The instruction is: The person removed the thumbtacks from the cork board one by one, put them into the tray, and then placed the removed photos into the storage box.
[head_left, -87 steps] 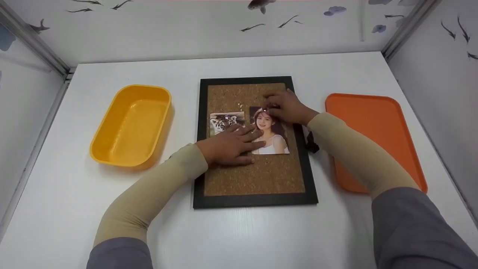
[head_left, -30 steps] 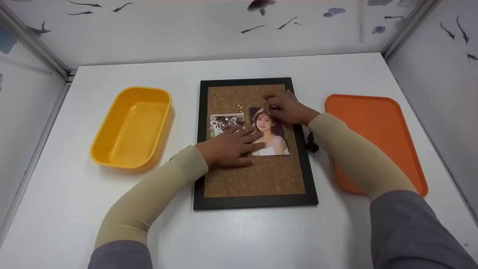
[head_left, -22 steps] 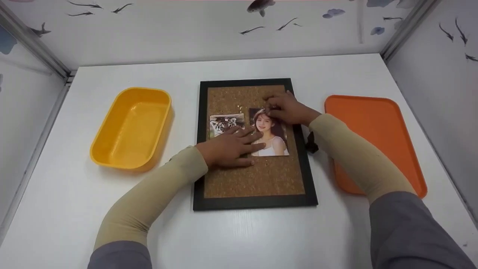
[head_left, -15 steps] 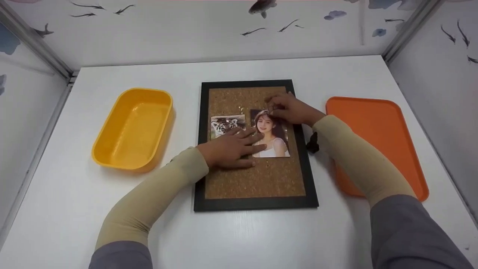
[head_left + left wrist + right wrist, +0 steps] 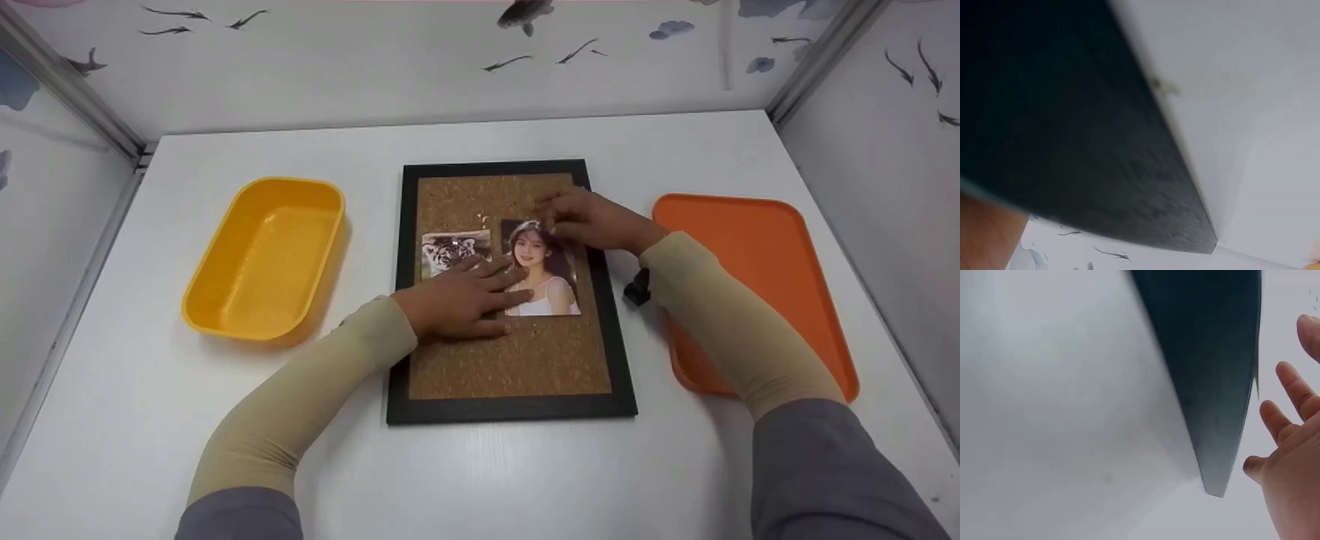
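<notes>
A cork board (image 5: 510, 367) in a black frame lies on the white table. My left hand (image 5: 454, 300) rests flat across its middle with fingers spread. It covers the lower part of a tiger photo (image 5: 446, 246) and touches the left side of a portrait photo (image 5: 551, 289) of a person. Over the portrait's top right corner is my right hand (image 5: 592, 219), fingers apart and loosely bent in the right wrist view; I see nothing held in it. A small bright spot shows on the tiger photo's upper part. Small pale specks (image 5: 482, 217) lie on the cork between the photos.
A deep yellow tub (image 5: 262, 262) stands left of the board. To the right lies a flat orange tray (image 5: 757, 255), partly under my right forearm. A black wrist device (image 5: 637, 287) hangs at my right wrist. White printed walls (image 5: 375, 67) border the table.
My right hand has shifted slightly to the right, away from the portrait's top middle, and its fingers have loosened. My left hand stays in place on the photos.
</notes>
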Available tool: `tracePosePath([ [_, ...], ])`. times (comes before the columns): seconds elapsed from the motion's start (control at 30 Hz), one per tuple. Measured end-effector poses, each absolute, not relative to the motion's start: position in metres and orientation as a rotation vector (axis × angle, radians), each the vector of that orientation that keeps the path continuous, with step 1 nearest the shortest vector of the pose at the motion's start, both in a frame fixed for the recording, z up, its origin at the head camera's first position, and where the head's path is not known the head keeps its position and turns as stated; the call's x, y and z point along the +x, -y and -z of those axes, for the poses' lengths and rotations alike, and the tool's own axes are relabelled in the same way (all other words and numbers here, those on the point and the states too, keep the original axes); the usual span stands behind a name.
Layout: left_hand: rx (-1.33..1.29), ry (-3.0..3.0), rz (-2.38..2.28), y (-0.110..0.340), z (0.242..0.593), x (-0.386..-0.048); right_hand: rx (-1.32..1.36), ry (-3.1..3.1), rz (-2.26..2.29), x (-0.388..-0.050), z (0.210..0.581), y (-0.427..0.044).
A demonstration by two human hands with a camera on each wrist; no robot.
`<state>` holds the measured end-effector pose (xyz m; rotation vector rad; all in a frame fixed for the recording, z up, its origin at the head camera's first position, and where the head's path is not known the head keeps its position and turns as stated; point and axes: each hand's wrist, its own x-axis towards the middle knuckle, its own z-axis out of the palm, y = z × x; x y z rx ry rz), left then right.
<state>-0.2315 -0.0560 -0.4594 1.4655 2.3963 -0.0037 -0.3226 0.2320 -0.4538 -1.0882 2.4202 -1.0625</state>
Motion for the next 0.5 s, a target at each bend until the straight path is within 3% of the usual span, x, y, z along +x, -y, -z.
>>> tracePosePath([
  [0.5,1.467,-2.401,0.004,0.054,0.458,-0.232,-1.121,-2.444,1.077,-0.293,0.438,-0.252],
])
